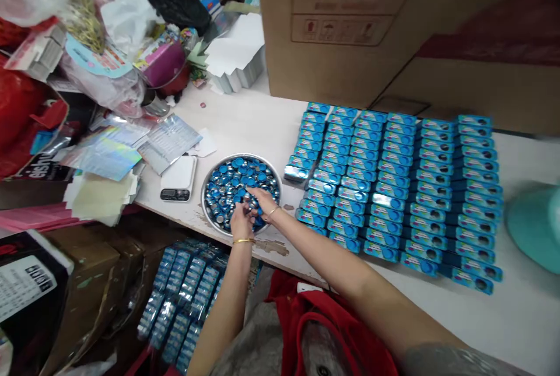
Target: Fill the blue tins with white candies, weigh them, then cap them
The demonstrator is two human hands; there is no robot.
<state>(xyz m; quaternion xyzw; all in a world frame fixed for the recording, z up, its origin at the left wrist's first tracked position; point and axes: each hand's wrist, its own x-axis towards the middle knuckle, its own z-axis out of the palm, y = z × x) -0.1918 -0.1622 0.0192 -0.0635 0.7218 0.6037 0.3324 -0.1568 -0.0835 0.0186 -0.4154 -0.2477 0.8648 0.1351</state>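
Note:
A round metal tray point(205, 211) full of small blue and silver round pieces point(225, 183) stands near the front edge of the white table. Both hands are over its right half, close together. My left hand point(242, 220) has its fingers bent at the pieces. My right hand point(262, 202) reaches in from the right, fingers curled beside the left ones. Some silver pieces show between the fingertips, but which hand grips them is too small to tell. Right of the tray, blue boxes point(350, 194) stand in several long rows, with round openings or blue discs on their fronts.
A white scale point(178, 178) lies left of the tray, near plastic sleeves point(168, 141) and cards. Large cardboard boxes point(332, 67) rise behind the rows. Bags and a purple bowl point(164, 64) crowd the back left. Below the table are packed blue bundles point(184, 294). A turquoise object point(536, 224) stands far right.

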